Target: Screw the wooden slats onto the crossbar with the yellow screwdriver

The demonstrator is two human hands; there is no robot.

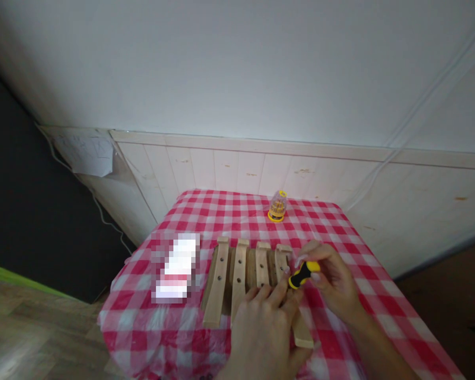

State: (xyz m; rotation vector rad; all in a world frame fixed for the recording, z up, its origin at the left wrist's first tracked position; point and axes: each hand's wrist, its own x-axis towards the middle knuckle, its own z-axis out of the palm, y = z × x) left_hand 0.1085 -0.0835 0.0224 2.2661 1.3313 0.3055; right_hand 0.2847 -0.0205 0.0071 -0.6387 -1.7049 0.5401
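Note:
My right hand (332, 282) is closed around a small black-and-yellow screwdriver (303, 274), which slants down to the left over the rightmost wooden slat (303, 335). Its tip is hidden behind my fingers. My left hand (263, 322) holds the wooden pieces from the near side, fingers spread across the two right slats and reaching close to the screwdriver. The leftmost slat (216, 295) and the second slat (239, 266) show dark screws or screw holes. A brown wooden board (230, 264) lies under the slats. Each slat has a small raised block at its far end.
A clear-domed bit holder with a yellow base (277, 208) stands at the back of the table. A blurred-out white item (178, 269) lies left of the slats. The red-and-white checked tablecloth (221, 211) reaches a panelled wall (214, 163). A dark panel (35, 200) stands at left.

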